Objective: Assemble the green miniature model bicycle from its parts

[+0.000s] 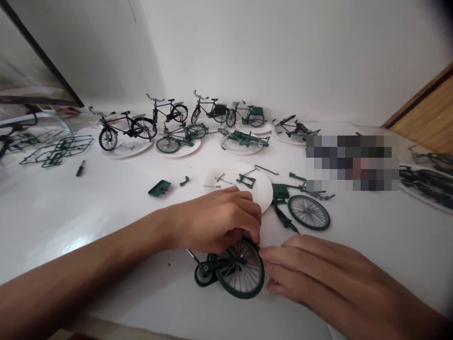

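A green model bicycle (pixel 240 268) is low in the middle, its spoked wheel turned toward me. My left hand (pixel 226 217) is closed on it from above, fingers curled at the top of the wheel, covering much of the frame. From the right, my right hand (pixel 318 269) is closed with its fingertips against the wheel's outer edge; the exact pinch point is partly hidden. Behind my hands lies a white paper plate (pixel 262 191) with a green stand-like part (pixel 246 180) and small silver pieces. Right of the plate are a loose green wheel (pixel 309 212) and other green parts.
A green tray-shaped part (pixel 159 188), a small green piece (pixel 184 180) and a screwdriver (pixel 81 168) lie to the left. Green part frames (pixel 58 150) are farther left, near a monitor (pixel 38 56). Several finished-looking model bicycles (pixel 127 127) stand along the wall.
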{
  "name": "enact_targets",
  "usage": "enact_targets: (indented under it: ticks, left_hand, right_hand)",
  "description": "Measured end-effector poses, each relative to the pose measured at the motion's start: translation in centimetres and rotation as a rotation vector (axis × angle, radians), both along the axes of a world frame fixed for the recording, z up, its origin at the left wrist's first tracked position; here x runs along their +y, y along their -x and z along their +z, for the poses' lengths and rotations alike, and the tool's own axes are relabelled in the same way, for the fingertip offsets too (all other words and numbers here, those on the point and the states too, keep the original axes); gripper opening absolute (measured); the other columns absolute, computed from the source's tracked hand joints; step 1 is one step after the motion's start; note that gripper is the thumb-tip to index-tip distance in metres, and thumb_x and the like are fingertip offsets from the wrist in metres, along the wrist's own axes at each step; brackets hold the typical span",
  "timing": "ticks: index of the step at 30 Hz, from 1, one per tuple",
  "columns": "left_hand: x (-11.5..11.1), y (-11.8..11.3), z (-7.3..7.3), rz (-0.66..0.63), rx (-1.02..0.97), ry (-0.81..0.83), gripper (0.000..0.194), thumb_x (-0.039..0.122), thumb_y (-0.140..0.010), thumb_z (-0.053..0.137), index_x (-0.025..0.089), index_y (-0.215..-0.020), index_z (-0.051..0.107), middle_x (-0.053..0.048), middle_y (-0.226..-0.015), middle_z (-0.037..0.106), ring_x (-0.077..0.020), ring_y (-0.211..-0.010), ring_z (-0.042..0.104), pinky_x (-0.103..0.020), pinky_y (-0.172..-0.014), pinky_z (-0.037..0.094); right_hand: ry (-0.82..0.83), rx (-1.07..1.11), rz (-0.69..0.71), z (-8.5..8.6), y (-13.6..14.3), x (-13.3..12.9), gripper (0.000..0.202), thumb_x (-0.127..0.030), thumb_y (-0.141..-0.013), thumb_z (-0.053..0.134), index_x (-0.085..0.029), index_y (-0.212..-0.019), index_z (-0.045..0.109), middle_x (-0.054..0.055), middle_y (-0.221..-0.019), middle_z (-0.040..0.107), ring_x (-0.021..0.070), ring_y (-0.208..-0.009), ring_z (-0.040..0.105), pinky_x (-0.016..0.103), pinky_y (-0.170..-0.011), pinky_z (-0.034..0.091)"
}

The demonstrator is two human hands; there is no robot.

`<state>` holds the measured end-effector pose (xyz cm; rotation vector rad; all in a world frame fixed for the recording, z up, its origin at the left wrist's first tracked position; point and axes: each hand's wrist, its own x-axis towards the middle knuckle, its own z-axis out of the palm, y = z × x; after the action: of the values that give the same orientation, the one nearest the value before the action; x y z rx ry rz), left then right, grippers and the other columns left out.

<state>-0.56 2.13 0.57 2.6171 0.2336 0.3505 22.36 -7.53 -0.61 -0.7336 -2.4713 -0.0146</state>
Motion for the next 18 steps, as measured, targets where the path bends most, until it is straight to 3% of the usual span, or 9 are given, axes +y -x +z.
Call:
enact_targets:
  ticks: [5, 10, 18]
  left_hand:
    - [0.0, -0.1, 0.0, 0.003, -0.007, 0.003, 0.035, -0.011, -0.074, 0.052, 0.016, -0.090, 0.069, -0.005, -0.099, 0.072, -0.0184, -0.095, 0.060, -0.033, -0.089, 0.046]
    - [0.1, -0.1, 0.0, -0.006, -0.016, 0.011, 0.034, -0.009, -0.076, 0.052, 0.017, -0.090, 0.068, -0.006, -0.101, 0.072, -0.0192, -0.096, 0.061, -0.035, -0.092, 0.046]
    - [0.1, -0.3, 0.0, -0.005, -0.011, -0.002, 0.029, -0.004, -0.084, 0.049, 0.015, -0.092, 0.069, -0.007, -0.097, 0.071, -0.0199, -0.094, 0.059, -0.034, -0.091, 0.046]
  right_hand:
    - [0.229, 0.104, 0.064, -0.1, 0.9, 0.9, 0.013, -0.025, -0.100, 0.059, -0.017, -0.097, 0.068, 0.004, -0.094, 0.071, 0.0158, -0.088, 0.067, 0.027, -0.078, 0.055]
    - [0.383, 0.070, 0.133, 0.3, 1.5, 0.8, 0.011, -0.019, -0.099, 0.058, -0.018, -0.097, 0.069, 0.002, -0.093, 0.069, 0.0139, -0.084, 0.065, 0.025, -0.074, 0.055]
    - [0.421, 0.069, 0.215, -0.1, -0.1, 1.0, 0.030, 0.001, -0.094, 0.051, -0.016, -0.114, 0.065, 0.005, -0.108, 0.068, 0.0127, -0.098, 0.064, 0.022, -0.089, 0.054]
